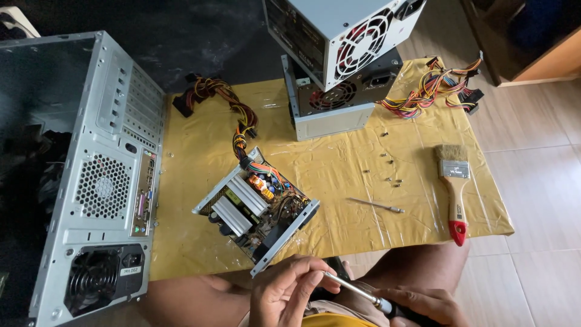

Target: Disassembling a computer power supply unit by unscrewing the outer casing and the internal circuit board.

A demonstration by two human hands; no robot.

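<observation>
A: What is hard to see?

B: The right hand is cut off at the bottom edge, so its grip on the screwdriver handle can't be told. The computer case runs off the left side.

A: And the left hand?

B: Its grip is narrow, fingertips pinching the screwdriver's metal shaft. Just above that grip, on the yellow-covered desk, lies the opened power supply. Farther up and right sits a paintbrush.
</observation>
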